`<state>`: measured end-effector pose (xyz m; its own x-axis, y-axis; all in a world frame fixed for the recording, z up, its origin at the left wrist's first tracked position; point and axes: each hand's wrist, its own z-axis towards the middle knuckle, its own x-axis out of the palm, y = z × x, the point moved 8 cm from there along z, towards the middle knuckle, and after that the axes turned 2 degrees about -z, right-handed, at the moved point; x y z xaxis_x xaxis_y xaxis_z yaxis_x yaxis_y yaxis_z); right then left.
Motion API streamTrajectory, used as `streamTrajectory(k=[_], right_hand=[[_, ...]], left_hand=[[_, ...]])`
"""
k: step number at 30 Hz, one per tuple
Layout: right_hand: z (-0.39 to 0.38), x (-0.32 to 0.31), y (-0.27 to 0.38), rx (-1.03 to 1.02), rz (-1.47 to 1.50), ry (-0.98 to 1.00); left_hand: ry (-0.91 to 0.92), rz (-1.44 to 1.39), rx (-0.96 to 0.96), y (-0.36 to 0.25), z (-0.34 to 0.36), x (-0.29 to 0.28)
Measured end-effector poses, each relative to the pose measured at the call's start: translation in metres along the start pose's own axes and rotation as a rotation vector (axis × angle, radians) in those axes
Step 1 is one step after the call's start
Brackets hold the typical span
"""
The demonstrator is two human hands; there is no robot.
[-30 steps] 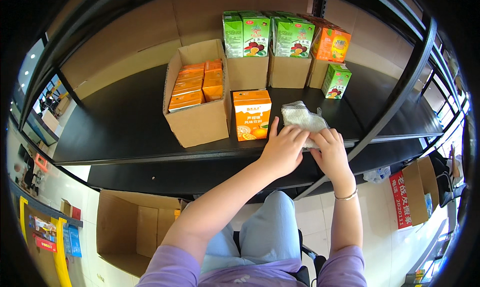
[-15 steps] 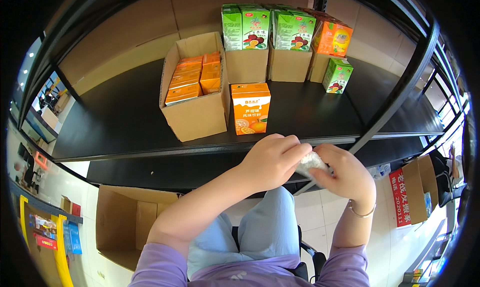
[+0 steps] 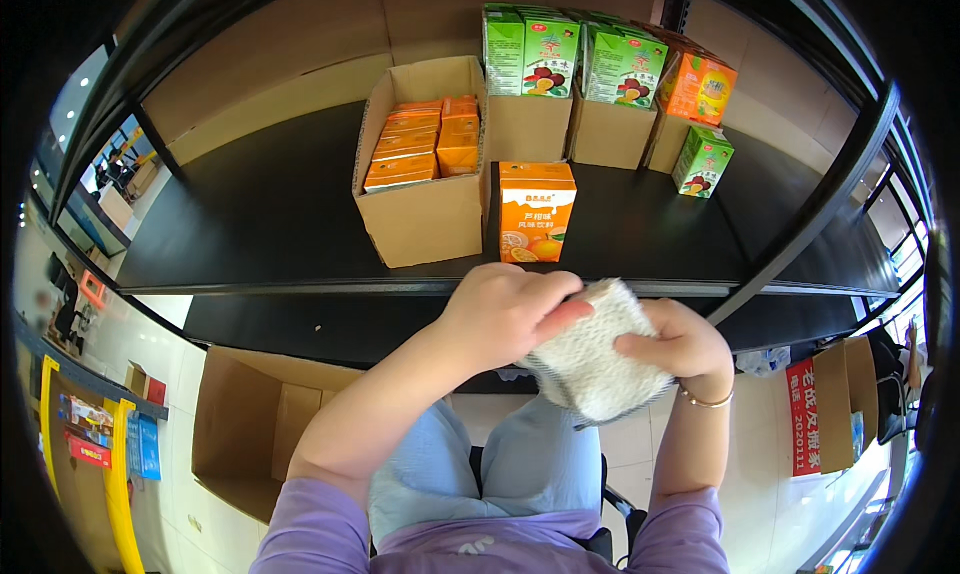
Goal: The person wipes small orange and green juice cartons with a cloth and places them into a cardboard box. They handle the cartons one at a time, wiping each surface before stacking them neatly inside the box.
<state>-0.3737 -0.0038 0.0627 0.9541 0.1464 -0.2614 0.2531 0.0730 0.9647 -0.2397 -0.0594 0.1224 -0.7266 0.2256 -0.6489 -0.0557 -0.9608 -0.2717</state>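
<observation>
Both hands have drawn back from the shelf toward the person's lap, and the crumpled clear wrap seen at the shelf edge a second ago is now a white textured cloth [image 3: 598, 359] spread between them. The left hand [image 3: 505, 312] is closed over the cloth's upper left part, fingers curled along its top edge; the right hand [image 3: 678, 342] pinches its right side between thumb and fingers. The cloth sits just below the shelf [image 3: 250, 214] front edge, at about 5 o'clock from the picture's centre. At 12 o'clock from the hands an orange carton [image 3: 535, 212] stands upright alone near the shelf edge. Just beside it at 9 o'clock is an open box [image 3: 420, 219] with flat orange cartons packed inside. Behind, at 12 to 1 o'clock, green cartons [image 3: 545, 54] stand on closed boxes [image 3: 610, 134], with an orange pack [image 3: 698, 89] and a small green carton [image 3: 702, 161] further right. A black post [image 3: 815, 209] slants down to the shelf edge at 3 o'clock. The shelf's left half is bare. An open cardboard box [image 3: 260, 424] lies on the floor at 8 o'clock, and a red sign [image 3: 806, 414] stands at 4 o'clock.
</observation>
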Motion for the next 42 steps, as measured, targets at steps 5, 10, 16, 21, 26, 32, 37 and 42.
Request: streamTrajectory(k=[5,10,16,21,26,32,37,42], right_hand=[[-0.013,-0.061,-0.002,-0.112,0.308,-0.675],[0.0,-0.075,-0.003,-0.323,0.341,-0.989],[0.047,-0.043,-0.016,-0.349,0.214,-1.044],[0.079,-0.005,-0.005,-0.398,0.385,-0.85],[0.097,0.007,-0.007,-0.348,0.386,-0.698],[0.073,0.021,-0.004,-0.547,0.245,-0.844],[0.053,0.044,0.002,-0.734,0.251,-0.879],[0.032,0.069,0.012,-0.724,0.274,-0.775]], left_hand=[[-0.281,-0.182,-0.208,0.033,-0.025,-0.018],[-0.335,-0.099,-0.255,0.046,-0.028,-0.017],[-0.385,-0.166,-0.332,0.06,-0.034,-0.005],[-0.313,-0.194,-0.378,0.062,-0.039,0.02],[-0.367,-0.244,-0.527,0.07,-0.038,0.023],[-0.469,-0.094,-0.464,0.045,-0.031,0.012],[-0.458,-0.174,-0.49,0.036,-0.048,0.005],[-0.497,-0.202,-0.384,0.02,-0.07,-0.018]])
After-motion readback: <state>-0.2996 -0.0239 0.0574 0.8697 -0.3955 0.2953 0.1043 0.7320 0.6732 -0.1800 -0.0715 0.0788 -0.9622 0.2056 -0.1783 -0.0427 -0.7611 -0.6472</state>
